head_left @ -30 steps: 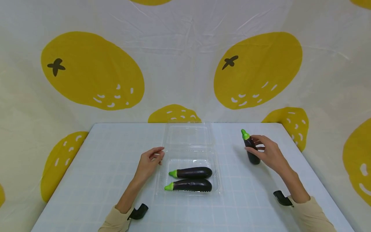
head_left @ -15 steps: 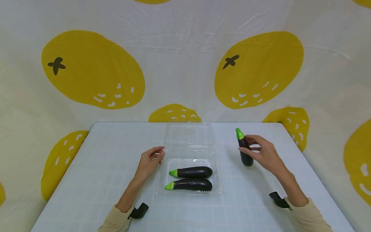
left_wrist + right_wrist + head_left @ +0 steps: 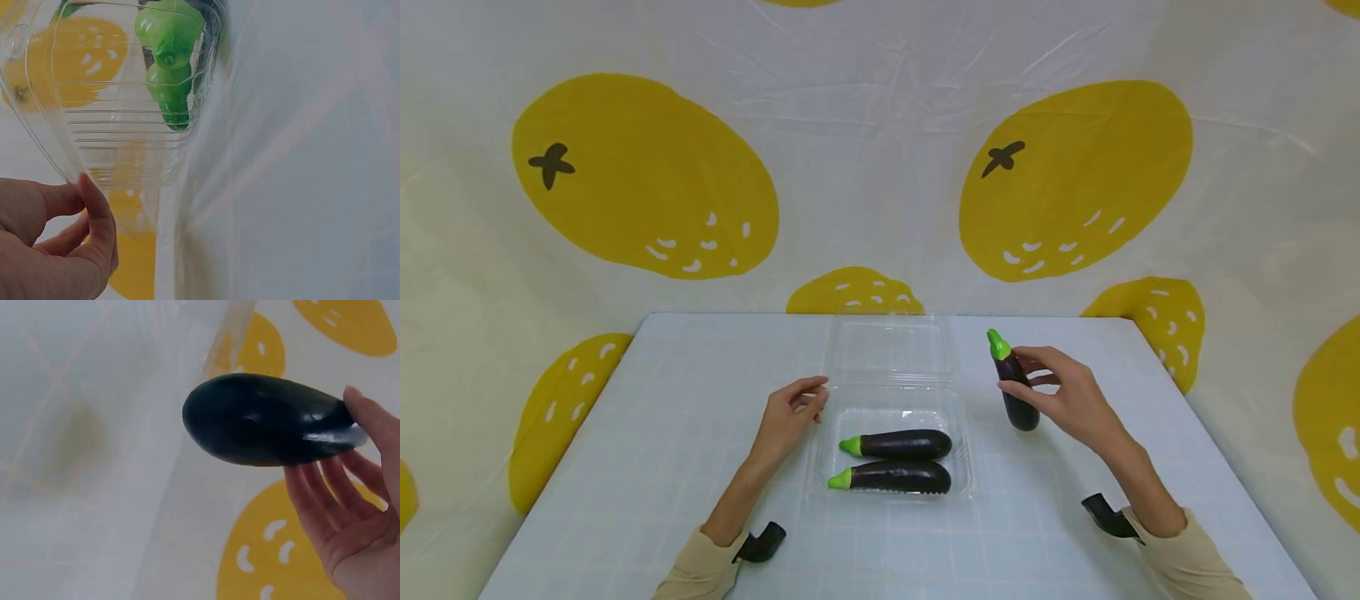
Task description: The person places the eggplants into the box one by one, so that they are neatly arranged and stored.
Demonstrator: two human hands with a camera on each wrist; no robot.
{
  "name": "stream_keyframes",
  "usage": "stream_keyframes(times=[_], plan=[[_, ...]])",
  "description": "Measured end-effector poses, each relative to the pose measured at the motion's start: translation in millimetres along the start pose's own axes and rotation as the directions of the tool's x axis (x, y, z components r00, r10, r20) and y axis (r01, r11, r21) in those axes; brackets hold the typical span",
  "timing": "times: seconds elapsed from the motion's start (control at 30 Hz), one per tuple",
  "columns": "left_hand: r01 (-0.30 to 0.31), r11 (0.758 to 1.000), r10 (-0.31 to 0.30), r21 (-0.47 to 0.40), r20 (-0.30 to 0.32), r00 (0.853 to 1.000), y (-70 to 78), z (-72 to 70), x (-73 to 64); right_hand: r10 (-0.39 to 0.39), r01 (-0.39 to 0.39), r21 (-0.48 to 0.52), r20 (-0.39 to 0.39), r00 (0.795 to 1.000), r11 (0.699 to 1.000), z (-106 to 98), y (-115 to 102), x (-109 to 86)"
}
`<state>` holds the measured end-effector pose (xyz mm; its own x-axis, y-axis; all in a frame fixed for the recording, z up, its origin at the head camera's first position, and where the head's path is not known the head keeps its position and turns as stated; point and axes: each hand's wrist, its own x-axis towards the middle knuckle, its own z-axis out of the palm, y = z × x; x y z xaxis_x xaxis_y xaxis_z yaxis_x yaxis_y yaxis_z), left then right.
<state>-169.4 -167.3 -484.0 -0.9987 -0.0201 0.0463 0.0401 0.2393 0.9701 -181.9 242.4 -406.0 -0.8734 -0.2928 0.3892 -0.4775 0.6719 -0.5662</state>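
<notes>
The right hand (image 3: 1067,396) holds one eggplant (image 3: 1021,412) up, thumb and fingers only as far apart as it is thick. Its green tip points to 11 o'clock, its fat end to 5. The clear box (image 3: 887,417) is at 8 o'clock from it, where two eggplants (image 3: 901,477) lie with green tips at 9. The left hand (image 3: 781,427), nearer the box, pinches its edge at 10 o'clock.

The pale checked table (image 3: 700,367) bears 1 clear plastic container (image 3: 891,400), lid (image 3: 891,348) open.
</notes>
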Motion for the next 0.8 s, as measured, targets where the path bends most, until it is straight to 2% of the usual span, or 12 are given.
stream_keyframes(times=[0.33,0.57,0.7,0.8], plan=[[0.004,1.0,-0.004,0.027,-0.01,1.0,-1.3,1.0,1.5,-0.098,0.096,0.055,0.027,0.995,0.994,13.2,-20.9,12.1],[0.009,1.0,-0.009,0.023,-0.012,1.0,-0.6,1.1,1.5,-0.18,0.175,0.096,0.045,0.983,0.98,25.3,-33.5,21.2],[0.022,1.0,-0.022,0.021,-0.013,1.0,3.1,2.0,0.7,-0.194,0.184,0.127,0.067,0.979,0.975,31.7,-41.0,24.9],[0.024,1.0,-0.024,0.014,-0.007,1.0,12.0,2.2,-1.8,-0.189,0.176,0.144,0.088,0.978,0.974,36.6,-45.9,27.0]])
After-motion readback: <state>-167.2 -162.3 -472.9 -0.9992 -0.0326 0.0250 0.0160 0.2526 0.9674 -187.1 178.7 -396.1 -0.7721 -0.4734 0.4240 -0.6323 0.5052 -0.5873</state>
